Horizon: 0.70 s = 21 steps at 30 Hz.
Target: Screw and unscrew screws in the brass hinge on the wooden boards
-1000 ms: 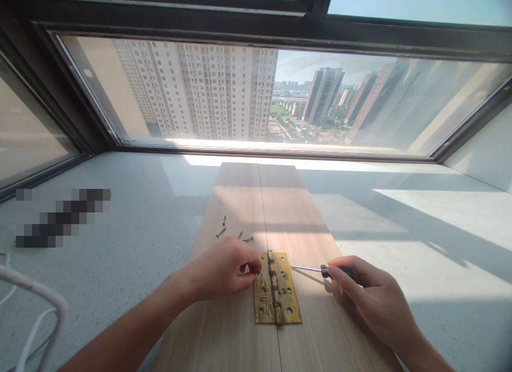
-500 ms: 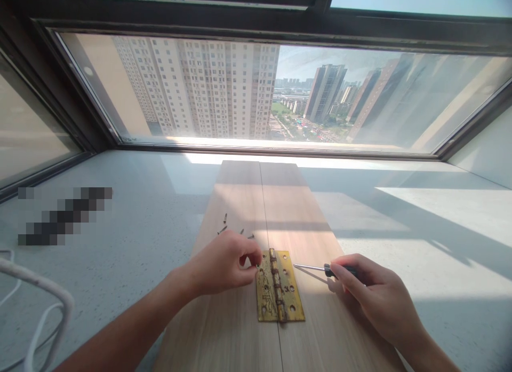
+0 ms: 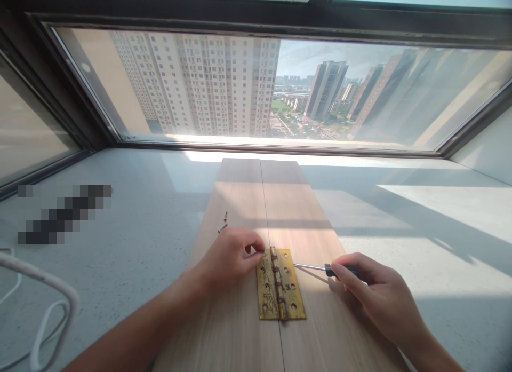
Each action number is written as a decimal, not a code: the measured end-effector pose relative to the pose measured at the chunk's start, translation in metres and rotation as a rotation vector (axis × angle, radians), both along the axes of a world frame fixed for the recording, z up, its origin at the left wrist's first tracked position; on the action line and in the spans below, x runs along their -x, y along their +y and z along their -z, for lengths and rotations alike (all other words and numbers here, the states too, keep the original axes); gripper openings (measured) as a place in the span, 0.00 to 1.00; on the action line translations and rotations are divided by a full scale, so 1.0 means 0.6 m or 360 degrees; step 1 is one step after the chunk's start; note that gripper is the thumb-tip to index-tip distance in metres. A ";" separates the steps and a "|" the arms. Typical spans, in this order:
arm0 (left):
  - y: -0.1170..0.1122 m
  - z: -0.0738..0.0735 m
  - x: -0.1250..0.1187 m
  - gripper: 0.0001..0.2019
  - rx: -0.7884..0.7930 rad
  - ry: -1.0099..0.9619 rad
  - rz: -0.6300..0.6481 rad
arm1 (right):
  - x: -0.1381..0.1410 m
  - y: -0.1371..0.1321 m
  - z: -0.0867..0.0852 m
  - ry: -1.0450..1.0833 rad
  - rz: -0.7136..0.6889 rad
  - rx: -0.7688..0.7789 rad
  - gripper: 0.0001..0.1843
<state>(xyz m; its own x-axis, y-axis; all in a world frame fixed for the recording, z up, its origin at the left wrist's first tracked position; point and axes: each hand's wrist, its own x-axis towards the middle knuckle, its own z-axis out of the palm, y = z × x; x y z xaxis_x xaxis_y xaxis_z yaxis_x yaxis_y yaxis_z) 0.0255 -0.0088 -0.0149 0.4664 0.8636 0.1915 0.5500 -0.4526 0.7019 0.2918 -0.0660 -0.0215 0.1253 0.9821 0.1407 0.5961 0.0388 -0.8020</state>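
A worn brass hinge (image 3: 294,294) lies flat across the seam between two light wooden boards (image 3: 244,201). My left hand (image 3: 228,254) is over its upper left corner, thumb and forefinger pinched together at the top hole; whatever is between the fingertips is too small to make out. In my right hand (image 3: 376,286) is a screwdriver (image 3: 312,267), gripped by its dark handle, its shaft pointing left with the tip by the hinge's right edge. Two small screws (image 3: 223,228) rest on the left board beyond my left hand.
The boards lie on a pale speckled sill (image 3: 140,201) below a dark-framed window (image 3: 272,148). White cables (image 3: 60,292) curve at the lower left. A blurred-out dark object (image 3: 64,214) is on the sill at the left.
My left hand has moved slightly up and right, from the hinge's second left hole to the top one. It now covers two other screws seen before. The screwdriver stays nearly still.
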 end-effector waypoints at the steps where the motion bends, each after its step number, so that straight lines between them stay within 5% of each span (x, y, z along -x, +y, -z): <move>1: 0.000 0.001 -0.001 0.05 -0.0011 0.0014 -0.0003 | 0.000 0.000 0.000 -0.0002 0.0003 -0.0002 0.17; 21: 0.011 0.005 -0.010 0.05 -0.0174 0.0152 0.0074 | -0.009 0.000 -0.002 -0.0075 -0.0066 0.0058 0.16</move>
<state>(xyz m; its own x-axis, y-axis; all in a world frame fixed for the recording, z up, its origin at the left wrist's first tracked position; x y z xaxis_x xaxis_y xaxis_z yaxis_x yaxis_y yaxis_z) 0.0315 -0.0020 -0.0182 0.5260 0.8170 0.2361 0.5888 -0.5502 0.5922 0.2970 -0.0658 -0.0205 0.0787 0.9909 0.1093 0.6316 0.0353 -0.7745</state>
